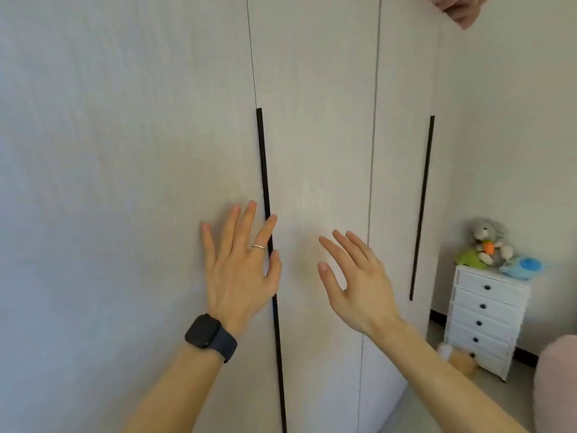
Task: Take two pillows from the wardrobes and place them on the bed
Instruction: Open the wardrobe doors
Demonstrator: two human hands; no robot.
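Straight ahead in the head view, you face the wardrobe (125,151) — pale wood-grain doors, all shut, so the inside is hidden and no pillow can be made out.

Your left hand (240,264) is spread wide with straight fingers and its back toward you, laid against the left door low down. Its index finger and thumb cross the long black handle (263,170) that runs down the door's edge, but they are not curled round it, and the hand grips nothing. A thin ring (258,246) sits on the index finger, and a dark watch (207,335) wraps the wrist.

Your right hand (352,276) is open too — fingers straight and close together, thumb apart. It is held in front of the middle door, between that handle and the second handle (423,198). Whether it touches the door cannot be told; it holds nothing.

Right of the wardrobe a white chest (487,314) of drawers stands by the wall, with plush toys (487,242) on top. A soft pink shape (559,385) is cut off at the lower right edge.
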